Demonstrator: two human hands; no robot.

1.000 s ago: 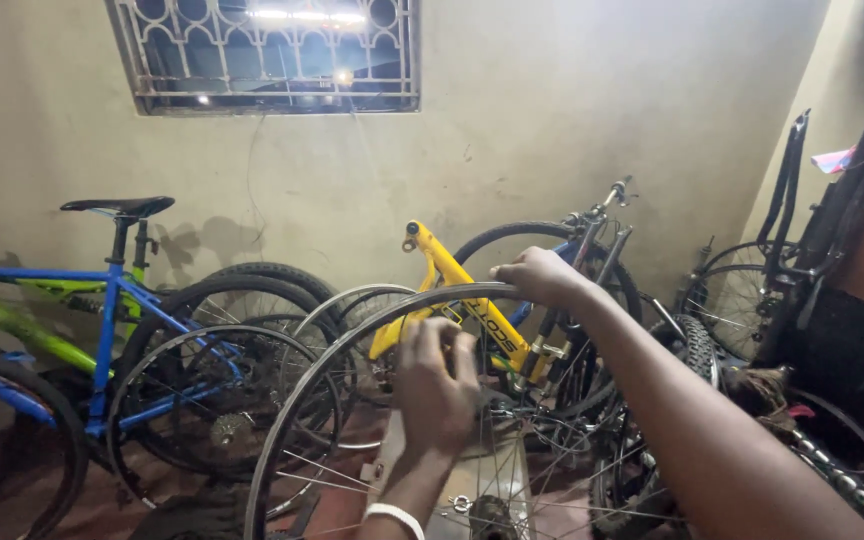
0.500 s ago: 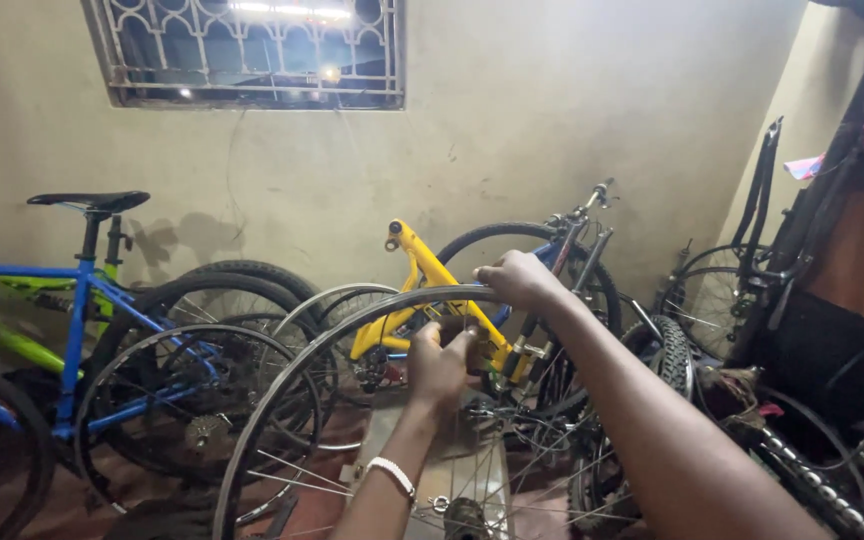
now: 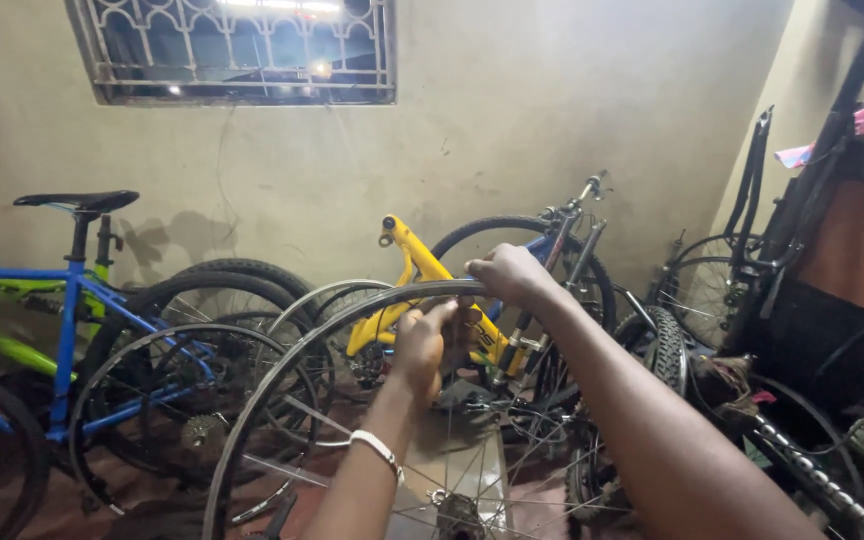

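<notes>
Two hands work a bare bicycle wheel rim [image 3: 282, 350] held upright in front of the person, among parked bicycles.

Behind stand the blue bicycle [image 3: 62, 300] and the yellow frame [image 3: 422, 275]. The right hand [image 3: 512, 272] is closed over the top of the rim; the left hand [image 3: 427, 340] is pinched narrow just inside it — what it holds cannot be told. A steady top grip would likely keep the rim from wobbling.

We see no packages, signs or screens here. The only label-like mark is dark lettering printed along the yellow bicycle frame [image 3: 422, 290], partly hidden behind the bare wheel rim [image 3: 352, 310]; too blurred to describe further.
</notes>
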